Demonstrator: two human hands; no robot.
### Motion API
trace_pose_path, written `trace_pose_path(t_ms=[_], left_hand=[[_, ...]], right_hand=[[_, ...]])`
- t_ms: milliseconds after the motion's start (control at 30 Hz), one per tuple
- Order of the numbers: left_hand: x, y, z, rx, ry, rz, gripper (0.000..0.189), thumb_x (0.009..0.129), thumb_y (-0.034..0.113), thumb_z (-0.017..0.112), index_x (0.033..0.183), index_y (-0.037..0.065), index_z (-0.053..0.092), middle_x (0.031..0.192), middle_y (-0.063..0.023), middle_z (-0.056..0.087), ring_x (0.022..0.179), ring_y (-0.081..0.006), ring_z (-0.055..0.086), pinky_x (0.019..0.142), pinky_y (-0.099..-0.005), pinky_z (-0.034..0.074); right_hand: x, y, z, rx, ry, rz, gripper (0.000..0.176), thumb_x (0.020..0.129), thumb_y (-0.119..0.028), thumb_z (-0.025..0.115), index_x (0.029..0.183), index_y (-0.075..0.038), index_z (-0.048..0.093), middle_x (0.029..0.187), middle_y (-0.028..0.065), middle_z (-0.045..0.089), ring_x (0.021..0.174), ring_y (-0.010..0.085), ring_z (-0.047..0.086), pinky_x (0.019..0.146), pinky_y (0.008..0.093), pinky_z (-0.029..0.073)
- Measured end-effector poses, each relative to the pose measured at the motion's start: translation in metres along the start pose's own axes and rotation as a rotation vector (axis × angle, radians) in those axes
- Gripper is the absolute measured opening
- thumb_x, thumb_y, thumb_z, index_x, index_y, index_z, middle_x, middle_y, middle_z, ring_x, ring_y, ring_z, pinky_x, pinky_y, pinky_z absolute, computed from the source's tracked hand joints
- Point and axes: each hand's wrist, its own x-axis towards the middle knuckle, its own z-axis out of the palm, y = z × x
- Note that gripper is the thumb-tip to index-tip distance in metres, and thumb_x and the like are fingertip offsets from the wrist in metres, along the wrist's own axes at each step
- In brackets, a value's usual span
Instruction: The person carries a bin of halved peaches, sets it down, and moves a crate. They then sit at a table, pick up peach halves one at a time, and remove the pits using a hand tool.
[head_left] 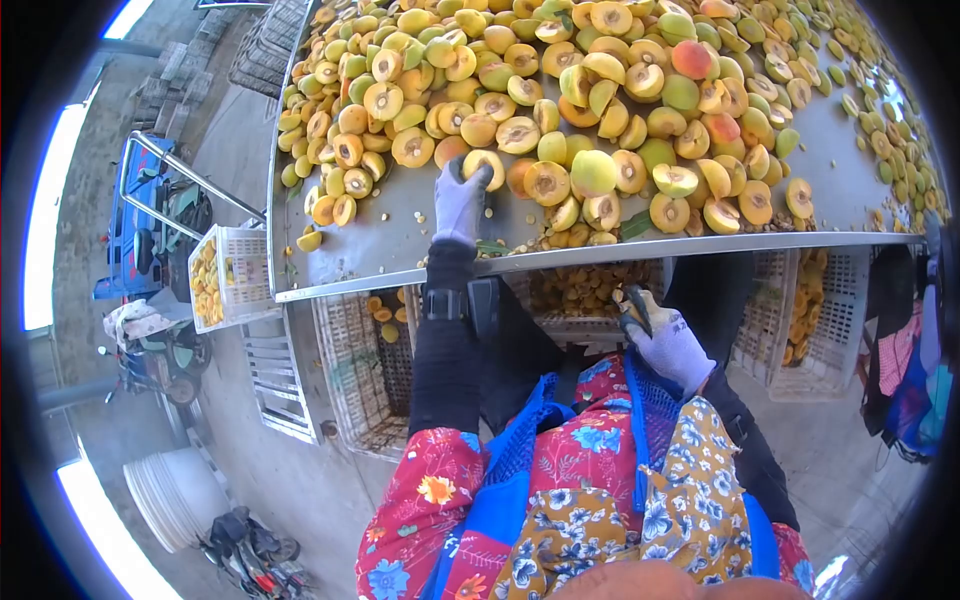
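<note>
My left hand (460,207), in a pale glove with dark fingertips, reaches over the metal table's front edge. Its thumb and fingers are closed on a halved apricot (486,166), cut face up, at the near side of the heap. Many more halved and whole apricots (594,172) lie piled beyond it. My right hand (668,346), gloved the same way, is lower, below the table edge and in front of my lap. Its fingers are curled together around something small that I cannot make out. Under it sits a crate with apricot pieces (580,290).
The metal table (370,245) has a raised front rim. White plastic crates stand below it, one at left (365,370) and one at right (820,320). Another crate of fruit (240,275) leans at the table's left end. Farther left are white buckets (175,500) and parked motorbikes.
</note>
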Motion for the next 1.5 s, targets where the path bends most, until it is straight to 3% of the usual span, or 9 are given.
trace_pose_path(t_ms=[67, 367, 400, 467, 500, 900, 1100, 1267, 1500], left_hand=[[-0.032, 0.018, -0.009, -0.298, -0.011, -0.171, 0.033, 0.086, 0.022, 0.074, 0.11, 0.0, 0.064, 0.086, -0.0025, 0.066, 0.06, -0.0049, 0.057, 0.048, -0.0175, 0.043], [-0.158, 0.067, 0.009, -0.599, -0.293, -0.378, 0.041, 0.093, 0.024, 0.063, 0.129, 0.007, 0.053, 0.095, -0.0068, 0.064, 0.066, -0.0127, 0.063, 0.048, -0.021, 0.048], [-0.167, 0.068, 0.013, -0.557, -0.302, -0.353, 0.04, 0.097, 0.032, 0.06, 0.127, 0.006, 0.055, 0.096, -0.0069, 0.065, 0.064, -0.0117, 0.062, 0.048, -0.0191, 0.045], [-0.182, 0.065, 0.019, -0.344, -0.304, -0.128, 0.044, 0.103, 0.04, 0.047, 0.126, 0.004, 0.056, 0.103, -0.0077, 0.065, 0.083, -0.0126, 0.063, 0.067, -0.0236, 0.049], [-0.184, 0.064, 0.018, -0.561, -0.363, -0.454, 0.047, 0.106, 0.04, 0.039, 0.127, 0.001, 0.055, 0.11, -0.0095, 0.065, 0.099, -0.0156, 0.064, 0.083, -0.028, 0.053], [-0.2, 0.044, 0.032, -0.298, -0.281, -0.069, 0.03, 0.105, 0.028, 0.049, 0.111, 0.001, 0.062, 0.098, -0.0074, 0.067, 0.088, -0.0121, 0.061, 0.076, -0.0294, 0.051], [-0.213, 0.051, 0.043, 0.022, -0.062, 0.089, 0.02, 0.099, 0.018, 0.054, 0.109, 0.0, 0.056, 0.088, -0.024, 0.068, 0.087, -0.0423, 0.067, 0.071, -0.0465, 0.052], [-0.21, 0.052, 0.039, 0.071, -0.095, 0.071, 0.026, 0.099, 0.024, 0.054, 0.11, 0.001, 0.055, 0.086, -0.0249, 0.068, 0.083, -0.0436, 0.065, 0.07, -0.0517, 0.05], [-0.215, 0.047, 0.032, 0.075, -0.113, 0.001, 0.024, 0.1, 0.024, 0.055, 0.101, 0.001, 0.058, 0.083, -0.0214, 0.067, 0.081, -0.0414, 0.065, 0.067, -0.0468, 0.049]], right_hand=[[0.001, 0.001, 0.001, -0.007, 0.019, -0.075, 0.039, 0.095, -0.015, 0.059, 0.128, 0.002, 0.048, 0.096, 0.0259, 0.068, 0.091, 0.0448, 0.065, 0.077, 0.0447, 0.052], [0.006, -0.079, -0.011, -0.407, 0.173, -0.483, 0.027, 0.091, -0.016, 0.064, 0.112, -0.001, 0.056, 0.088, 0.0137, 0.066, 0.066, 0.0302, 0.067, 0.056, 0.0378, 0.052], [0.008, -0.082, -0.009, -0.41, 0.254, -0.564, 0.033, 0.093, -0.032, 0.062, 0.104, -0.002, 0.055, 0.074, 0.0131, 0.063, 0.056, 0.0282, 0.064, 0.047, 0.0381, 0.047], [0.006, -0.083, -0.009, -0.455, 0.186, -0.523, 0.035, 0.094, -0.034, 0.061, 0.103, -0.001, 0.055, 0.074, 0.014, 0.063, 0.055, 0.0284, 0.064, 0.047, 0.0384, 0.047], [0.004, -0.083, -0.009, -0.476, 0.151, -0.503, 0.036, 0.094, -0.035, 0.06, 0.103, 0.0, 0.054, 0.074, 0.0145, 0.063, 0.055, 0.0285, 0.064, 0.046, 0.0386, 0.047], [-0.002, -0.08, -0.007, -0.582, 0.057, -0.46, 0.028, 0.089, -0.025, 0.065, 0.101, -0.002, 0.054, 0.071, 0.0131, 0.063, 0.056, 0.0318, 0.064, 0.049, 0.0409, 0.048], [-0.001, -0.053, 0.001, -0.297, -0.076, -0.388, 0.039, 0.088, -0.008, 0.061, 0.121, 0.008, 0.047, 0.082, 0.0205, 0.066, 0.073, 0.0388, 0.065, 0.063, 0.0458, 0.049], [0.002, -0.073, 0.001, -0.358, 0.001, -0.577, 0.022, 0.093, -0.009, 0.057, 0.109, 0.002, 0.047, 0.078, 0.0193, 0.066, 0.066, 0.0409, 0.064, 0.055, 0.047, 0.049], [-0.003, -0.058, 0.011, -0.276, -0.025, -0.556, 0.029, 0.094, -0.01, 0.057, 0.117, 0.005, 0.049, 0.081, 0.0223, 0.065, 0.071, 0.0416, 0.064, 0.058, 0.0468, 0.048]])
